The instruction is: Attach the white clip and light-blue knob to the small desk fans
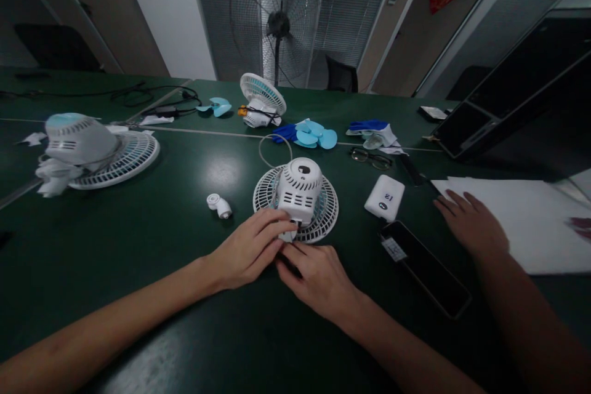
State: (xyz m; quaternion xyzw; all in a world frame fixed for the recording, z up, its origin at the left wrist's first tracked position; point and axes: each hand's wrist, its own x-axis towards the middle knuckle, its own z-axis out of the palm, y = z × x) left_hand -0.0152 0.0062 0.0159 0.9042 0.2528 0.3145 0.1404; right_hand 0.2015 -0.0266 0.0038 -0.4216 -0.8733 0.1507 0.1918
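A small white fan (302,188) lies face down on its round grille, its slotted motor housing upward, and a thin pale cable loops behind it. My left hand (256,245) has its fingers bent around a small white part at the housing's near end. Close against it, my right hand (318,271) is curled, its fingertips at the lower edge of that same part; what lies between them is mostly hidden. Left of the fan, a white elbow-shaped piece (219,205) rests on the table.
Another person's hand (475,221) lies by white paper (535,215) at right. Nearby are a phone (429,271), a white power bank (385,197) and glasses (372,158). Two more fans (85,141), blue blades (316,134) and gloves (375,133) lie farther out on the green table.
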